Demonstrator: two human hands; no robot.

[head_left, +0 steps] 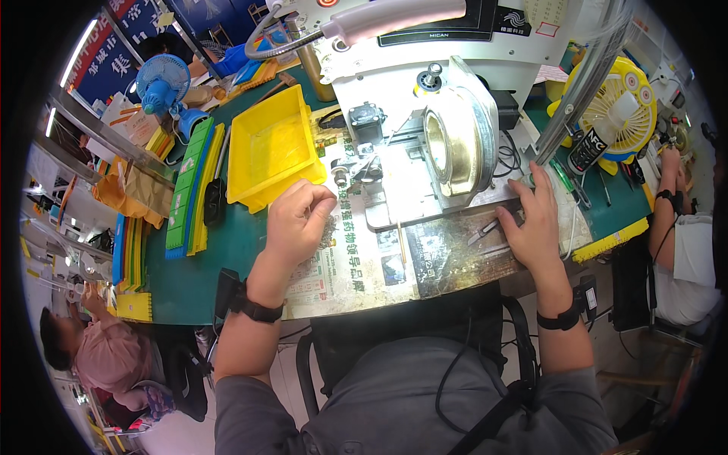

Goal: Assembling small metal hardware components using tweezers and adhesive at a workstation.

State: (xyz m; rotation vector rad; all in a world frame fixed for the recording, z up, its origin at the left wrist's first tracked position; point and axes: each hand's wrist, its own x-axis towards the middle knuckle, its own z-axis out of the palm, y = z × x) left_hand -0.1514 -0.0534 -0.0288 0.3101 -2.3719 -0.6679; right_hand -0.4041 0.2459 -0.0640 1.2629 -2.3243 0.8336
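- My left hand (297,220) is curled over the newspaper sheet (345,262) spread at the front edge of the workbench (189,273). Its fingertips are bunched together above a small heap of tiny dark metal parts (327,231). I think I am pinching one of them, but the fingers hide it.
- My right hand (535,220) lies flat and spread on the worn right part of the bench, fingers on the machine's base plate (409,197). It holds nothing. A small pair of pliers (485,230) lies just beside its thumb.
- By my judgement the work is in its middle. Parts wait in the heap, the yellow tray (273,152) toward the back left looks bare inside, and the lit fixture (360,163) on the plate holds nothing I can make out.
- The brass-coloured drum (455,140) of the machine stands upright behind the plate, between my two hands and further back.
- Stacks of green and yellow strip trays (189,189) lie along the left edge. A blue fan (165,83) stands at the back left corner, a yellow fan (618,106) and a spray can (588,148) at the back right.
- Between heap and fixture the way is open. Only the tray's near corner crowds my left knuckles.
- Other people sit off both ends of the bench.
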